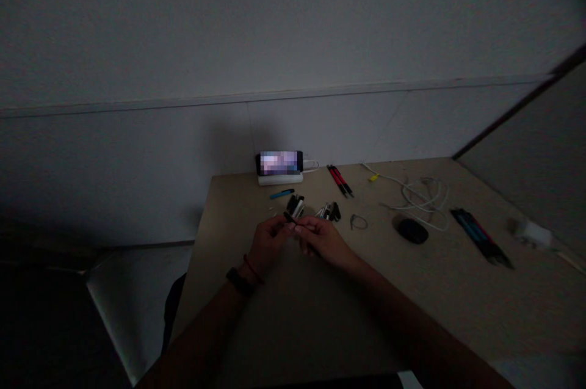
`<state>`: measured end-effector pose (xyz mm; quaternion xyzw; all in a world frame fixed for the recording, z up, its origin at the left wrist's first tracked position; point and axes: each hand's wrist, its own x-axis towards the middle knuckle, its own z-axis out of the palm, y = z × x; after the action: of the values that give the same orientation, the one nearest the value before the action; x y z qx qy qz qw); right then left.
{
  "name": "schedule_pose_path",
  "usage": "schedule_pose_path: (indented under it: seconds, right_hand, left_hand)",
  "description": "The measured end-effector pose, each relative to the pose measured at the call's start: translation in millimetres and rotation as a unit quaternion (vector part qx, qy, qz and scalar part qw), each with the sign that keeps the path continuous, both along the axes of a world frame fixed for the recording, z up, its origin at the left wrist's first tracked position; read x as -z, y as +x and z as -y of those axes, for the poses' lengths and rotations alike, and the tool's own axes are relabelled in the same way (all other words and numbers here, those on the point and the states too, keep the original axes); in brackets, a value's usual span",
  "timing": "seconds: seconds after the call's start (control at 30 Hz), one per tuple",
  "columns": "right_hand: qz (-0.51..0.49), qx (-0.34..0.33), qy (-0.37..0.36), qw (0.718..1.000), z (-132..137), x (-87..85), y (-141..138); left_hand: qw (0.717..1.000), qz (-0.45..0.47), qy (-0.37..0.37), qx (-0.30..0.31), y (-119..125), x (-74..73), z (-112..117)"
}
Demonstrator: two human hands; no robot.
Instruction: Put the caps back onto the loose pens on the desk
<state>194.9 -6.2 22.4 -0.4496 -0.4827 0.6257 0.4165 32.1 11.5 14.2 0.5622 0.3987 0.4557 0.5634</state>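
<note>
We count two hands, one left and one right, one phone, one mouse, one white cable, two red pens, one pen bundle, one wire loop; small parts are too small to count.

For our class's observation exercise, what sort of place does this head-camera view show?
Probably a desk in a small indoor workroom: a beige tabletop against a white panelled wall holds red-and-black pens, a phone on a white base, and a coiled white cable.
</note>
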Motion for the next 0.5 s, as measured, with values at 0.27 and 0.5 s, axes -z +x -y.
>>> schedule_pose_path:
  seconds: [0.27,0.5]
  right_hand:
    - [-0.029,0.043,0.041,0.998,4.0,-2.5,-5.0]
    - [0.001,0.057,0.043,0.997,3.1,-4.7,-3.6]
  left_hand:
    - [1.000,-0.011,0.005,-0.006,-0.3,2.4,-0.3]
    - [1.000,0.006,0.003,-0.014,0.1,4.8,-0.1]
